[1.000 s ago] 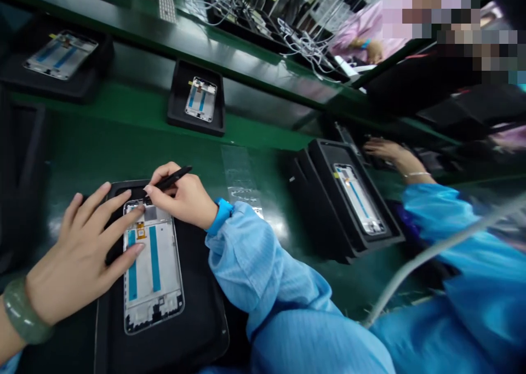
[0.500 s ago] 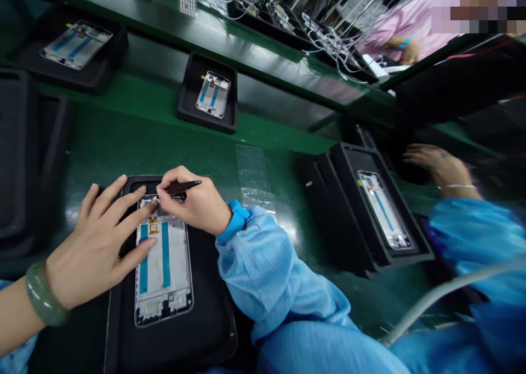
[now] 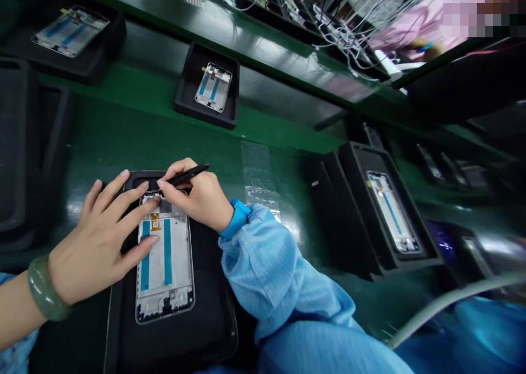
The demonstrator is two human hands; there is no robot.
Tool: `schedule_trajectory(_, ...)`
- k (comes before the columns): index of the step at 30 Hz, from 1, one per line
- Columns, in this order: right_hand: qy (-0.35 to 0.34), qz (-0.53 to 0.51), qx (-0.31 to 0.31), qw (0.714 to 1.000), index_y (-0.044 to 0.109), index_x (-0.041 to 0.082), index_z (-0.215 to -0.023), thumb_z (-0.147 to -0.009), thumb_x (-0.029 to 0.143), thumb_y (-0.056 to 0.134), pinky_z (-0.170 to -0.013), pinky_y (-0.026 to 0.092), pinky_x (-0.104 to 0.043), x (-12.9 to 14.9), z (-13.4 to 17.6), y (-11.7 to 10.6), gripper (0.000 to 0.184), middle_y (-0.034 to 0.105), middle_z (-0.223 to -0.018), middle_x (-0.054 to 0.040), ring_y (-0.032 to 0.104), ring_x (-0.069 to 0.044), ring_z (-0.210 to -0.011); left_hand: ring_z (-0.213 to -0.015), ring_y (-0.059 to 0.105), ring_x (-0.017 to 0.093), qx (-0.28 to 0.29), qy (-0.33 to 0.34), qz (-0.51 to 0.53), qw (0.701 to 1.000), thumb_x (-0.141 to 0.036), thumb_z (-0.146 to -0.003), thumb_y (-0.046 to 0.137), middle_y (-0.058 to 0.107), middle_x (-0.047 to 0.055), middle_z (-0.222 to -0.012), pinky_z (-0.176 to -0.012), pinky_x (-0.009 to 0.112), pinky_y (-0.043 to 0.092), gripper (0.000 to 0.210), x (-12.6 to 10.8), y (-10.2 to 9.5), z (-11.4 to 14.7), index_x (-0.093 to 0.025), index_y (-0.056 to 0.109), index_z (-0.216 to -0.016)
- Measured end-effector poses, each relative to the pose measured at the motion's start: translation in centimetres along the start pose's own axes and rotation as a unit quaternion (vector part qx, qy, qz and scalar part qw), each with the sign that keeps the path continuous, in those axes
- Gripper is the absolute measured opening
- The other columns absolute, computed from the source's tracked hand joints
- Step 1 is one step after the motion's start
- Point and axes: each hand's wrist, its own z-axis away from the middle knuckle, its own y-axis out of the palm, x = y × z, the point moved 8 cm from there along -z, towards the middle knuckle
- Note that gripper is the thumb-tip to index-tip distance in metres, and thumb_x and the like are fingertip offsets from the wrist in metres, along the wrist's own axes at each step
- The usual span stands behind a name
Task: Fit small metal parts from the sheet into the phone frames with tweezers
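A phone frame (image 3: 164, 264) with two blue strips lies in a black tray (image 3: 205, 319) on the green bench in front of me. My left hand (image 3: 98, 237) rests flat with fingers spread on the frame's left edge and top corner; a green bangle circles its wrist. My right hand (image 3: 197, 196) pinches black tweezers (image 3: 187, 175), whose tip touches the top end of the frame next to my left index fingertip.
A second black tray (image 3: 370, 220) with a phone frame sits to the right. Two more trays, one (image 3: 207, 86) in the middle and one (image 3: 69, 37) at far left, ride the green belt behind. A clear film strip (image 3: 258, 176) lies on the bench. Tangled cables (image 3: 329, 28) fill the back.
The co-worker's hand and blue sleeve at the right have left the view. My hands stay on the frame's top end; the camera has shifted slightly.
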Motion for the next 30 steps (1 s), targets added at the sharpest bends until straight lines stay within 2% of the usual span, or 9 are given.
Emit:
schedule_trajectory(4,-0.032,0.041,0.015,0.999,0.054,0.019,-0.089,-0.089,0.029,0.053,-0.071,0.051,-0.023,0.58,-0.08,0.32,0.010,0.064,-0.091,-0.0016,0.064,-0.011,-0.077,-0.143,0.019,0.040,-0.003,0.000,0.005,1.000,-0.046,-0.089,0.048,0.044,0.013,-0.144,-0.111,0.067,0.021,0.055,0.11,-0.01,0.03,-0.021,0.046,-0.137)
schedule_trajectory(9,-0.017,-0.006,-0.013,1.000,0.053,0.018,-0.088,-0.087,0.026,0.056,-0.068,0.052,-0.021,-0.08,-0.07,-0.20,0.008,0.061,-0.084,0.0013,0.062,-0.008,-0.070,-0.143,0.020,0.040,0.003,-0.007,0.008,1.000,-0.047,-0.089,0.047,0.045,0.012,-0.144,-0.110,0.068,0.022,0.055,0.15,0.03,0.00,-0.023,0.045,-0.138)
schedule_trajectory(17,-0.024,-0.003,-0.016,1.000,0.054,0.019,-0.088,-0.088,0.026,0.057,-0.068,0.053,-0.020,0.20,-0.02,-0.03,0.008,0.061,-0.084,0.0016,0.062,-0.008,-0.070,-0.144,0.018,0.039,-0.001,0.005,-0.009,1.000,-0.046,-0.091,0.044,0.043,0.013,-0.145,-0.108,0.069,0.025,0.055,-0.10,-0.01,-0.09,-0.021,0.042,-0.139)
schedule_trajectory(30,-0.047,0.043,-0.003,0.998,0.053,0.019,-0.090,-0.089,0.025,0.055,-0.069,0.053,-0.021,0.81,-0.22,0.43,0.007,0.063,-0.089,0.0001,0.064,-0.009,-0.075,-0.144,0.019,0.038,0.004,-0.004,0.003,1.000,-0.047,-0.089,0.044,0.046,0.013,-0.142,-0.110,0.067,0.023,0.057,0.02,0.20,-0.02,-0.021,0.042,-0.140)
